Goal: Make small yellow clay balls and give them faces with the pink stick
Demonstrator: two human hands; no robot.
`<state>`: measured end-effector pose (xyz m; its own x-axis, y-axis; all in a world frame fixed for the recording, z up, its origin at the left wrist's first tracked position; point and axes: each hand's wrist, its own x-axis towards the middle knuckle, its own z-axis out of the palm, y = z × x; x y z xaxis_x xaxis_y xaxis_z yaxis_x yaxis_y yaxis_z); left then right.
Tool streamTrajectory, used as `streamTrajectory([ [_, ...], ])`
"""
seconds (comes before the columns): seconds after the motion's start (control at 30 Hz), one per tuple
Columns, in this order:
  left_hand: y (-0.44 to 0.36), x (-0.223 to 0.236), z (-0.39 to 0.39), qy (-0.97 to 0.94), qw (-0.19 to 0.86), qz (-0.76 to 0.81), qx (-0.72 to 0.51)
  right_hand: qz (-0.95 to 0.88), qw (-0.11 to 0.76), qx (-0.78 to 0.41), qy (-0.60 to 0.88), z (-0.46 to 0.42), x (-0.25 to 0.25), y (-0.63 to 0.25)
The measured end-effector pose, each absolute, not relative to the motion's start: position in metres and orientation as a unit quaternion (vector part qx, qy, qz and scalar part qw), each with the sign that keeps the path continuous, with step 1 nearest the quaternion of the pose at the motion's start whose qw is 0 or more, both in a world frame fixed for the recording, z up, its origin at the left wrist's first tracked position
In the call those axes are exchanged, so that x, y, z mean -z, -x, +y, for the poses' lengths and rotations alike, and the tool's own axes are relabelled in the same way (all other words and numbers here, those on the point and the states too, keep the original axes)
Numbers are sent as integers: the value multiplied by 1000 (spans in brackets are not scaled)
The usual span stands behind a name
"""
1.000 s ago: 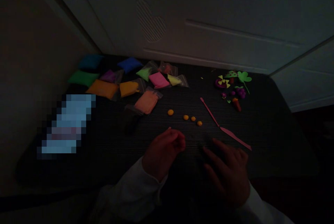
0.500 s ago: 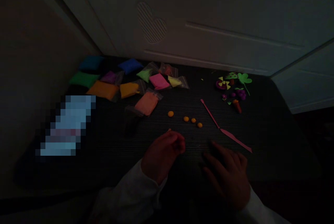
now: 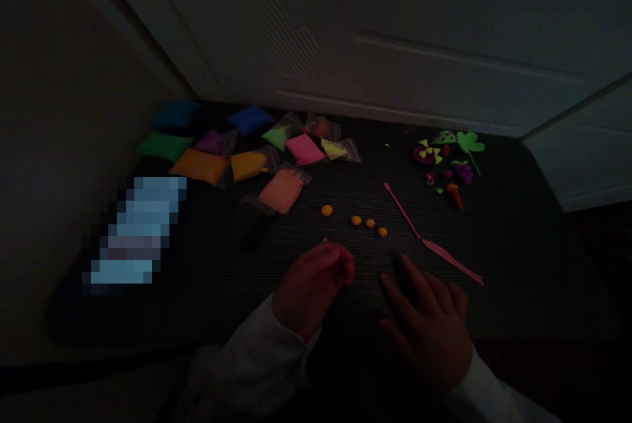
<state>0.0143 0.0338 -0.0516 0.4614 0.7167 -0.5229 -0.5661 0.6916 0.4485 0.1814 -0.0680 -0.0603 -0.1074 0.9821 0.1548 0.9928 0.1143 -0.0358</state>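
My left hand (image 3: pixel 315 285) is curled closed above the dark table, its fingers bent in toward the palm. What it holds, if anything, is hidden in the dim light. To its right, my right hand (image 3: pixel 428 321) is open and palm down, fingers spread low over the table. Beyond both hands lie small orange-yellow clay balls: a plain one (image 3: pixel 326 210) on the left, and three with dark specks, the middle one (image 3: pixel 370 223) among them. A pink modelling tool (image 3: pixel 402 209) and a pink plastic knife (image 3: pixel 453 262) rest right of the balls.
Bags of coloured clay, such as a peach one (image 3: pixel 281 191) and an orange one (image 3: pixel 199 166), cover the back left. A blurred bright screen (image 3: pixel 141 229) lies at left. Small clay shapes, including a purple grape bunch (image 3: pixel 465 174), sit at back right. A white panel (image 3: pixel 419 61) stands behind.
The view has shifted slightly, moving everything a little to the right and up. My right hand's fingers have spread a bit more. The left hand keeps its curled shape.
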Motion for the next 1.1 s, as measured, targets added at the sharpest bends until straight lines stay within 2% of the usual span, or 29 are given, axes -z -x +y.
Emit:
streamTrajectory([
  [0.3, -12, 53, 32, -137, 851, 350, -366, -747, 66, 16, 661, -75, 65, -185],
  [0.57, -13, 53, 33, -140, 852, 353, -361, -741, 191, -39, 643, -70, 59, -199],
  [0.7, -13, 52, 33, -144, 851, 349, -364, -744, 226, -15, 629, -53, 58, -197],
  [0.93, -13, 50, 32, -138, 847, 358, -368, -755, 219, 9, 618, -42, 53, -186],
  [1.1, -14, 49, 32, -148, 845, 360, -366, -783, 175, 35, 596, -40, 51, -191],
])
